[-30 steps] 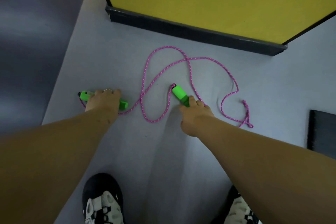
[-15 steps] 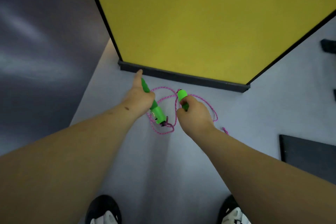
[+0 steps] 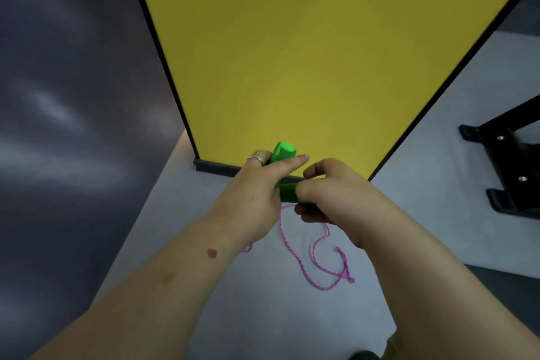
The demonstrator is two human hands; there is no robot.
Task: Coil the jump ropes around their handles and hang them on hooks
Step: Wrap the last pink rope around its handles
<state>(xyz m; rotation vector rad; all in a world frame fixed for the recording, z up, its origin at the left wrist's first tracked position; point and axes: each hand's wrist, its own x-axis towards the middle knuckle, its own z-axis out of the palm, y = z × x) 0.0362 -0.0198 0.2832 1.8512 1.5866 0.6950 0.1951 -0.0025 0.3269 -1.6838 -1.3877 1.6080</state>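
Note:
My left hand (image 3: 254, 193) grips one green jump rope handle (image 3: 283, 152), whose end sticks up above my knuckles; the index finger points out straight. My right hand (image 3: 327, 193) grips the second green handle (image 3: 287, 192), and the two handles are held close together in front of me. The pink rope (image 3: 298, 257) hangs down from between my hands and trails in loose loops on the grey floor, with a knotted bend (image 3: 347, 276) at the right. No hook is in view.
A tall yellow panel (image 3: 292, 52) with a dark base strip (image 3: 216, 169) stands just ahead. A dark grey wall (image 3: 67, 96) runs along the left. A black metal stand foot (image 3: 508, 164) sits on the floor at right.
Both hands picked the handles up from the floor and brought them together at chest height. The rope lifted with them, and the view tilted upward.

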